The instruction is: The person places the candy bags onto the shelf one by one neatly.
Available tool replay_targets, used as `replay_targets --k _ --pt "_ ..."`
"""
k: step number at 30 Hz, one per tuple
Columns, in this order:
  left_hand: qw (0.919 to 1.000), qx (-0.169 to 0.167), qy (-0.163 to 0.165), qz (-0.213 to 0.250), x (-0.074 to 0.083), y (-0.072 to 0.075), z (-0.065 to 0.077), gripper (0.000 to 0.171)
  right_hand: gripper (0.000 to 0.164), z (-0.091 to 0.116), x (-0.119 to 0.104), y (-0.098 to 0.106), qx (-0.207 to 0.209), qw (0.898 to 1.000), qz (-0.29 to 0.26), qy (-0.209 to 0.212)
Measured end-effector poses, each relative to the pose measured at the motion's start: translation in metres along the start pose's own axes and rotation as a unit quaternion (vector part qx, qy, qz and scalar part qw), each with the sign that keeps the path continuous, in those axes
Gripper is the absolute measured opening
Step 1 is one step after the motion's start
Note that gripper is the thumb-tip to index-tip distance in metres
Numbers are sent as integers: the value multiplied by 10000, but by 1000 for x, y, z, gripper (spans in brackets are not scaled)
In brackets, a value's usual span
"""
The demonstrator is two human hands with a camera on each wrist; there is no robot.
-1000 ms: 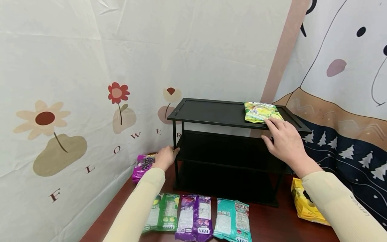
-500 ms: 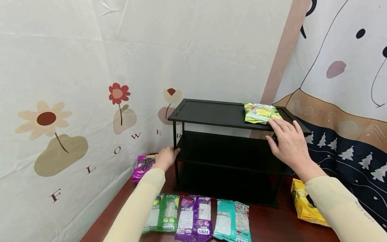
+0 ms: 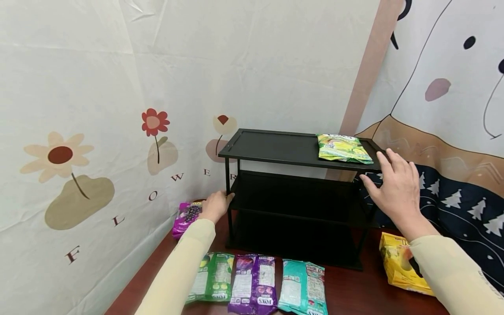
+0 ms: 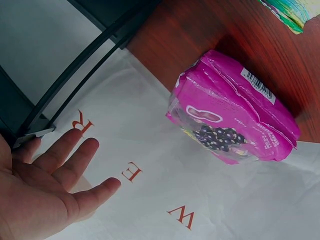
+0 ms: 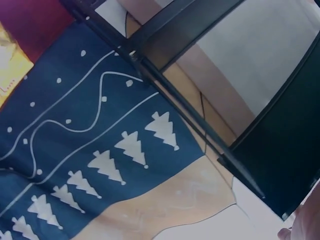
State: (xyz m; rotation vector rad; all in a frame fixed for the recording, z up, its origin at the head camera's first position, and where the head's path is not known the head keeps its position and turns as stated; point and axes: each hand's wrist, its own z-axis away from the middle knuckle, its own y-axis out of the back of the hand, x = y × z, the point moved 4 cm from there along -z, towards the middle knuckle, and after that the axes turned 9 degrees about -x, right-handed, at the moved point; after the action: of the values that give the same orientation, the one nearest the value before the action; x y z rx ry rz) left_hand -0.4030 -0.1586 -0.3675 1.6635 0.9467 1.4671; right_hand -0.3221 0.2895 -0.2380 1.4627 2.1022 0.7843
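A black three-tier shelf rack [image 3: 275, 146] stands on the table. At its left end my left hand [image 3: 215, 206] holds the rack near the middle tier, thumb against the front post; in the left wrist view several fingers [image 4: 80, 162] spread off it. A yellow-green candy bag [image 3: 342, 148] lies flat on the top tier's right part, its corner by the front edge. My right hand [image 3: 399, 188] is right of that bag, apart from it, fingers extended beside the rack's right end. Only a sliver of the right hand [image 5: 306, 220] shows in the right wrist view.
Along the table's front lie a green bag [image 3: 214, 275], a purple bag [image 3: 253, 282] and a turquoise bag [image 3: 302, 284]. A magenta bag [image 4: 235, 112] is left of the rack. Right of it sits a yellow bag [image 3: 401, 262]. Printed cloth [image 3: 295, 65] hangs behind.
My right hand has come off the yellow-green candy bag and moved right, past the top tier's end. The bag stays on the tier. My left hand has not visibly moved.
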Motion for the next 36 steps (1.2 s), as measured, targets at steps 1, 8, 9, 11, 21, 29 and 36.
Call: replay_targets --k 1,8,9,11,21,29,36 --pt "10000 1 7 -1 0 0 0 36 74 1 3 0 2 9999 -39 -100" --pt "10000 11 67 -3 0 -2 0 36 80 10 20 1 -157 9956 -352 -858" --pt "10000 4 66 -11 0 -2 0 36 80 12 22 2 -182 9946 -378 -946" --pt "10000 -13 55 -32 0 -2 0 37 80 14 26 2 -224 9929 -412 -1089" --pt "9999 -26 99 -56 -1 -1 -2 38 81 22 38 -3 -370 9867 -686 -1429" --pt "10000 -47 67 -16 0 1 -1 36 85 30 47 -10 -600 9767 -883 -1864" --pt "9999 -40 100 -30 0 0 0 38 87 40 54 -22 -900 9677 -1094 -2084"
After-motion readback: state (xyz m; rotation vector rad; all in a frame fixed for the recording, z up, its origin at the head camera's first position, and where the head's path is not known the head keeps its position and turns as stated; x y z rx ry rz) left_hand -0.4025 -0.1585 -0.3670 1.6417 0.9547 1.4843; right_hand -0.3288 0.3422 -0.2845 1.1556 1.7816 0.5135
